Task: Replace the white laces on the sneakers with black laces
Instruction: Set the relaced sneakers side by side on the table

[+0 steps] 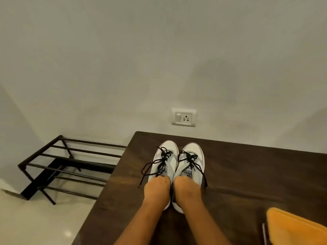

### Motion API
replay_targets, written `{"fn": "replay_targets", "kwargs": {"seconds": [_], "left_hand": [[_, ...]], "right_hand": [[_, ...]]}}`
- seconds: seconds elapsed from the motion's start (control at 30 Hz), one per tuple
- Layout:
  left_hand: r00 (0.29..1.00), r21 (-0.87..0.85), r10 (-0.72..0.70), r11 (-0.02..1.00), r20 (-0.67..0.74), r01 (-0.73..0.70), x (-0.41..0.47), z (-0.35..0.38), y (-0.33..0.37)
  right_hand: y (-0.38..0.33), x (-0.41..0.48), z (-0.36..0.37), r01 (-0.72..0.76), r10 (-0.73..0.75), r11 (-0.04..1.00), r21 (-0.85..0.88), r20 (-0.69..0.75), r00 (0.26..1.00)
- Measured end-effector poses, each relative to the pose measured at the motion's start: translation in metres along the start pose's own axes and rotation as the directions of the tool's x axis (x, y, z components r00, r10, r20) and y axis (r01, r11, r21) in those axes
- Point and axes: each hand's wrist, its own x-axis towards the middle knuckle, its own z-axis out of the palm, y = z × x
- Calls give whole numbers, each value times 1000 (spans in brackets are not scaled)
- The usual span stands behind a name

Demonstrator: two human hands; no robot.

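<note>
Two white sneakers stand side by side on a dark wooden table (247,170), toes pointing at the wall. The left sneaker (168,151) and the right sneaker (193,151) both carry black laces (190,159) through their eyelets, with loose ends trailing onto the table at either side. My left hand (156,189) grips the heel opening of the left sneaker, fingers curled down inside it. My right hand (187,189) grips the right sneaker the same way. No white laces are in sight.
A black metal shoe rack (70,167) stands on the pale floor left of the table. A wall socket (184,117) sits above the table's far edge. An orange object (297,228) lies at the table's near right corner.
</note>
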Motion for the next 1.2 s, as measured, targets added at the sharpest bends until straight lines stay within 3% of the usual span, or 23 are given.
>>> {"fn": "replay_targets", "kwargs": {"seconds": [0.23,0.63,0.97,1.2], "left_hand": [[981,-120,-112,984,160,132,-35,-59,-15],[949,-78,-314,946,27,315,-68,-167,-173],[951,-96,-307,946,26,308,19,-139,-313],[967,-84,-248,964,48,252,89,-74,-357]], "right_hand": [[-39,-33,-51,-25,12,995,98,127,992],[-211,-39,-129,234,-244,956,175,36,969],[-309,78,-82,242,-258,952,187,65,964],[-328,149,-21,147,-169,966,213,88,982]]}}
